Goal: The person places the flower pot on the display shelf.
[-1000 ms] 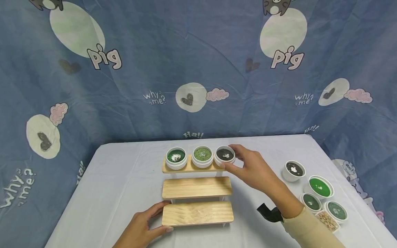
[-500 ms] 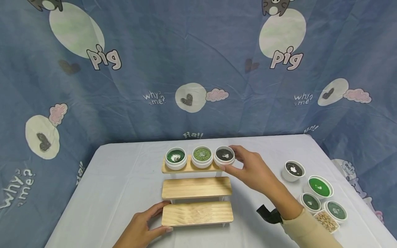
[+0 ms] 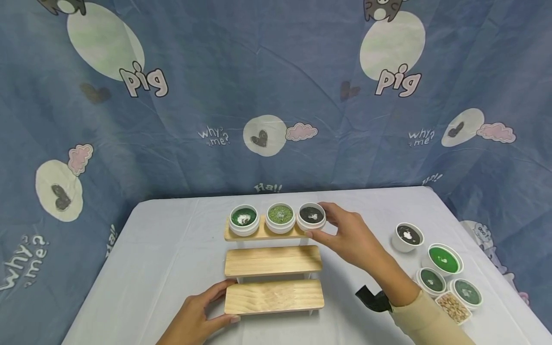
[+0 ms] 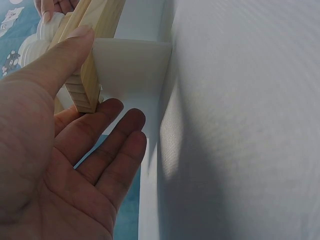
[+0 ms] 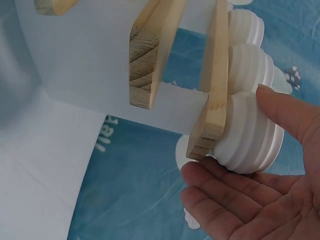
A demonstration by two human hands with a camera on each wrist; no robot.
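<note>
A three-tier wooden stand (image 3: pixel 273 261) with white supports stands on the white table. My left hand (image 3: pixel 200 314) holds the left end of its lowest board, thumb at the front edge and fingers behind; the wood (image 4: pixel 86 90) shows between thumb and index finger. On the top board, at the right end, sits a white ribbed bowl (image 3: pixel 311 215) with a black filling flecked white. Thumb and fingers of my right hand (image 3: pixel 351 235) grip this bowl from the right side. Beside it stand a bowl with speckled green filling (image 3: pixel 280 214) and a dark green one (image 3: pixel 244 218).
Right of the stand are a black-filled bowl (image 3: pixel 408 237), a bright green bowl (image 3: pixel 444 258), two darker green bowls, and a square dish of pale nut-like pieces (image 3: pixel 453 307). A black strap (image 3: pixel 373 299) hangs by the right wrist. A blue printed curtain (image 3: pixel 194 163) rises behind the table.
</note>
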